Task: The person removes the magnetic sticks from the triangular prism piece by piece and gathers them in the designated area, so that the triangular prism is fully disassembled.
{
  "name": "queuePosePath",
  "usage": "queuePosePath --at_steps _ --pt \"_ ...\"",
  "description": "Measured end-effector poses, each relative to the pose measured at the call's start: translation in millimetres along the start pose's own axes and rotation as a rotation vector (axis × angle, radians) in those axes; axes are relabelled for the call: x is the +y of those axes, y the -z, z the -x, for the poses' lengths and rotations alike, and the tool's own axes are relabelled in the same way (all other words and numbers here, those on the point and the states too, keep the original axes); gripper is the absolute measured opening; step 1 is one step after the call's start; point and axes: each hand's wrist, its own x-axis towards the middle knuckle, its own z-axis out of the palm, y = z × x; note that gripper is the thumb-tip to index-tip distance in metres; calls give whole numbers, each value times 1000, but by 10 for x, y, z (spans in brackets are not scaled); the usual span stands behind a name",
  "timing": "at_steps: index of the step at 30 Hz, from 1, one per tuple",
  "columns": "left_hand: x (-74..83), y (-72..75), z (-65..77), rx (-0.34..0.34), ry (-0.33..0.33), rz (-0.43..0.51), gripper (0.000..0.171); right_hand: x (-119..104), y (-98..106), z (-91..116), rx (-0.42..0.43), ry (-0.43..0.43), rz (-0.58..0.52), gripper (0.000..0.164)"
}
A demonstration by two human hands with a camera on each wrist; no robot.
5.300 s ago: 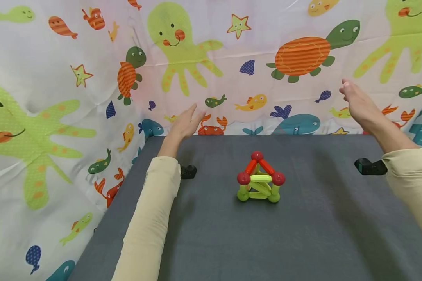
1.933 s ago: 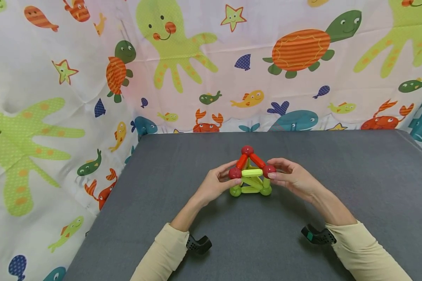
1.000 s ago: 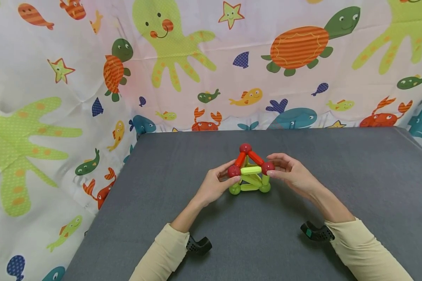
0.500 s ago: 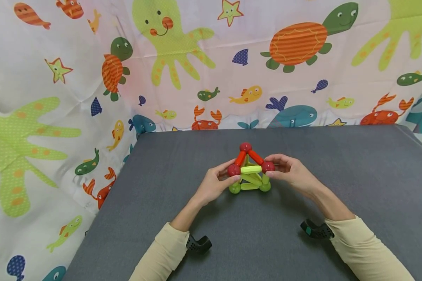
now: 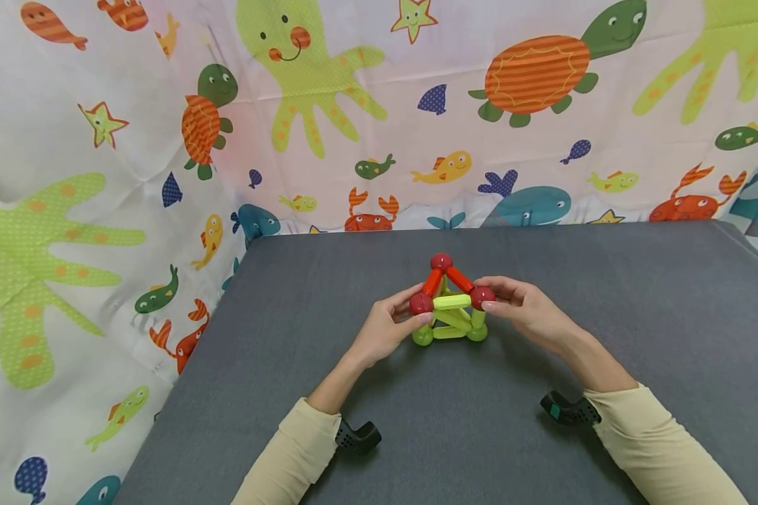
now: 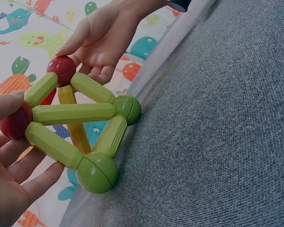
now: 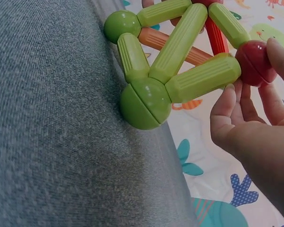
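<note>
A magnetic ball-and-stick structure (image 5: 453, 302) stands on the grey table, its green balls at the bottom and a red ball (image 5: 441, 261) on top. My left hand (image 5: 379, 333) pinches the left red ball (image 6: 16, 122) between thumb and fingers. On the other side, my right hand (image 5: 533, 314) holds the right red ball (image 7: 256, 62) the same way. Yellow-green sticks join the red balls to the lower green balls (image 7: 146, 104), which touch the cloth in the wrist views. An orange stick (image 7: 177, 47) and a yellow stick (image 6: 76, 127) show behind; the far side is partly hidden.
The grey cloth-covered table (image 5: 455, 435) spreads around the structure. A curtain (image 5: 347, 91) printed with sea animals hangs along the back and left edges. Black wrist devices (image 5: 358, 438) sit below both cuffs.
Earlier, both hands were raised wide apart, away from the structure. They came in and took hold of its two front red balls. Over the last second, hands and structure have stayed nearly still.
</note>
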Motion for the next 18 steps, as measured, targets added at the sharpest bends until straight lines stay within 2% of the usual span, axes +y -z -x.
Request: queuePosePath --at_steps 9,18 --pt "10 -8 -4 0 -3 4 54 -9 24 -9 -81 10 -211 30" --pt "21 -17 -9 -5 -11 12 53 29 70 -32 -208 13 -384 34"
